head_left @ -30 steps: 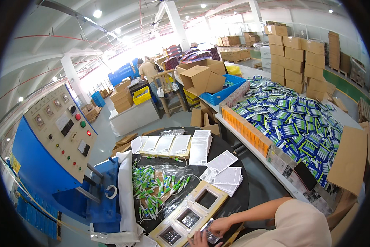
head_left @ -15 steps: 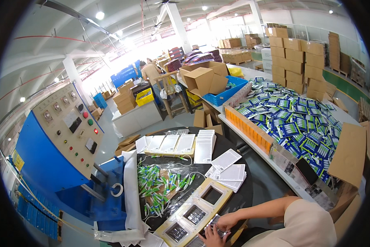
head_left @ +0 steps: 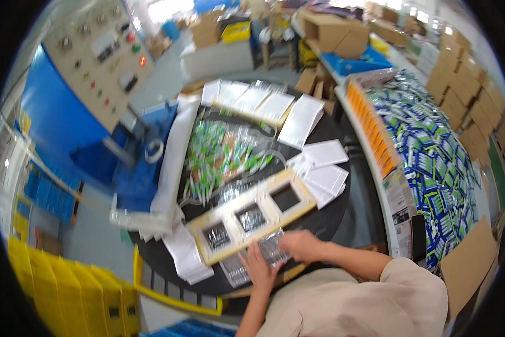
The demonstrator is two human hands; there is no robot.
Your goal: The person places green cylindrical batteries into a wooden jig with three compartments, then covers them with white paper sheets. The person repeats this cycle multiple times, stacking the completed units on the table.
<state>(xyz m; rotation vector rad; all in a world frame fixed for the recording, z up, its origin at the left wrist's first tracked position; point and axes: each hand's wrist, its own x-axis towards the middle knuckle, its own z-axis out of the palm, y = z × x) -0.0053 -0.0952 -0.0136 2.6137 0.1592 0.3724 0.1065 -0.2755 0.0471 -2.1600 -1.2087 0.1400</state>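
At the near edge of the round black table lie clear plastic blister trays [head_left: 234, 271]. My left hand [head_left: 259, 269] rests on them with its fingers stretched out. Curled in at the right end of a blister tray [head_left: 271, 247] is my right hand [head_left: 300, 246], its fingers closed on that edge, somewhat blurred. Just beyond both hands is a pale yellow frame mould [head_left: 237, 245] with three windows. Clear blister shells show in its left and middle windows; the right one looks dark. Behind the mould is a heap of green-and-white pen-shaped items [head_left: 213, 154].
White cards lie in stacks [head_left: 322, 185] right of the mould and in another pile [head_left: 188, 258] to its left. A blue machine [head_left: 67, 106] with a control panel stands at left. Packed blister cards [head_left: 432, 168] cover the right-hand table. Yellow crates [head_left: 67, 286] are at lower left.
The view has tilted down and turned, so the table sits higher. My left hand now lies spread on the blister trays; my right hand has drawn apart from it, toward the trays' right end.
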